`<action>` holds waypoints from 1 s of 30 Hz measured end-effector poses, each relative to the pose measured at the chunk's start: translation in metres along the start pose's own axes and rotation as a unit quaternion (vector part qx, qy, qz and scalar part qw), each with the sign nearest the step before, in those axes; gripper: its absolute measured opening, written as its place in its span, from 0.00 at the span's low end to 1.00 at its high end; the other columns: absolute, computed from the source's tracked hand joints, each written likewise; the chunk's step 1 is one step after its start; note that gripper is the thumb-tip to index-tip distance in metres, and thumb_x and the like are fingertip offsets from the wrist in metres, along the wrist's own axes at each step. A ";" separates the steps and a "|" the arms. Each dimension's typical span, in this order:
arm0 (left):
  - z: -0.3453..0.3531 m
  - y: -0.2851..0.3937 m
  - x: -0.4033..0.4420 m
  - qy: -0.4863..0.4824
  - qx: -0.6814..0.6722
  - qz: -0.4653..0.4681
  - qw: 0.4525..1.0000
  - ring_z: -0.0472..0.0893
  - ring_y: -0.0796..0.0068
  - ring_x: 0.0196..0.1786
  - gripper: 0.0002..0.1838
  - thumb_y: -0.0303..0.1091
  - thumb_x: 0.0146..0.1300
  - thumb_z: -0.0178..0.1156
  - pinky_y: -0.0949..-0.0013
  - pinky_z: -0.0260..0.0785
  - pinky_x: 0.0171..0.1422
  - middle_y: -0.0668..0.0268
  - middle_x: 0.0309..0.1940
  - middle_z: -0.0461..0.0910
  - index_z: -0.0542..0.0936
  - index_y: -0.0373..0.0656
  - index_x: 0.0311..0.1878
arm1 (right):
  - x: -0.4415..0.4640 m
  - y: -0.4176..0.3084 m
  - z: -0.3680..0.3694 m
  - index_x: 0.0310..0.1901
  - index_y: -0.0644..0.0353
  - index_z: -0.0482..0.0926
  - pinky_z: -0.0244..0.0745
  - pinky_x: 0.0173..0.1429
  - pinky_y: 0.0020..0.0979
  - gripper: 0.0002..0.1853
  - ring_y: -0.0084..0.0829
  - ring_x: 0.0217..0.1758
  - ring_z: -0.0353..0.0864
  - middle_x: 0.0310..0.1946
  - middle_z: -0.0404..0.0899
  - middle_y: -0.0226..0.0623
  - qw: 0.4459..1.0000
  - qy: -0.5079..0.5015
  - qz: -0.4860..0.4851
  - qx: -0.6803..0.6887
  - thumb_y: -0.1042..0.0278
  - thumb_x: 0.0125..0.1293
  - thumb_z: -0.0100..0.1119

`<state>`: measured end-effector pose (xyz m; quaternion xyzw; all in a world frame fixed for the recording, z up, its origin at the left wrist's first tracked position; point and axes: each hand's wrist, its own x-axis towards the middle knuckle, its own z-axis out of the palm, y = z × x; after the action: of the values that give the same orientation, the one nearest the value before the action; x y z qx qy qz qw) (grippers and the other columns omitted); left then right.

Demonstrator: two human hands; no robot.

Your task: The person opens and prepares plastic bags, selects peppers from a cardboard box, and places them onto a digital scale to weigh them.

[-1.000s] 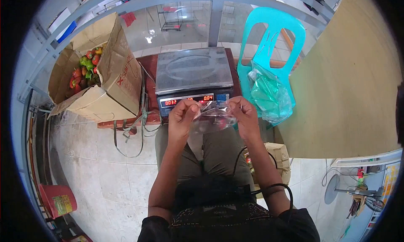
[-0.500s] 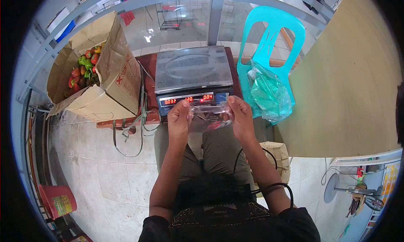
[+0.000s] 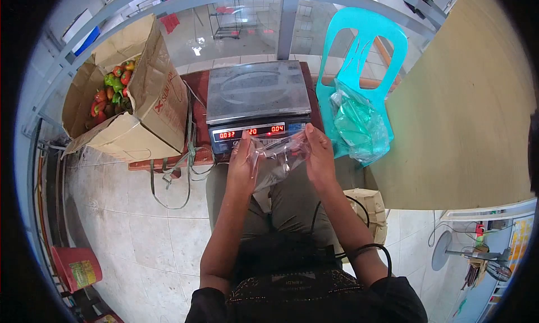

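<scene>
A clear plastic bag (image 3: 278,165) is stretched between my two hands, above my lap and just in front of the scale. My left hand (image 3: 241,166) pinches its left edge, thumb on top. On the other side my right hand (image 3: 320,159) is closed on the right edge. Beyond them stands a digital weighing scale (image 3: 258,90) with a flat metal platform; nothing lies on it. Red digits glow on its display (image 3: 250,131), partly covered by my left thumb.
At the left stands an open cardboard box (image 3: 160,112) holding red and green peppers (image 3: 115,87). A turquoise plastic chair (image 3: 387,39) at the right bears a bundle of green and clear plastic bags (image 3: 359,124). A wooden panel (image 3: 460,126) rises on the right; a red bin (image 3: 78,267) sits lower left.
The clear bag has been tilted and its lower part hangs further toward me, more crumpled. My left hand has moved slightly right and down, my right hand slightly left.
</scene>
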<state>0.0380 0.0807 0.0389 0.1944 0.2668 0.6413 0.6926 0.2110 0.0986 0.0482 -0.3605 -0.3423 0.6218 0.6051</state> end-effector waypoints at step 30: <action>0.005 0.063 -0.008 -0.111 0.736 0.113 0.658 0.77 0.69 0.29 0.09 0.32 0.57 0.67 0.63 0.68 0.35 0.61 0.26 0.74 0.79 0.38 0.37 | -0.028 -0.074 0.025 0.33 0.63 0.79 0.69 0.38 0.35 0.10 0.35 0.31 0.76 0.27 0.78 0.38 0.735 -0.377 -0.201 -0.527 0.64 0.66 0.62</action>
<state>-0.0085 0.0796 0.0828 0.7395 0.5487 0.2821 0.2692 0.2271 0.0738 0.1252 -0.2806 -0.8795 0.2910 0.2510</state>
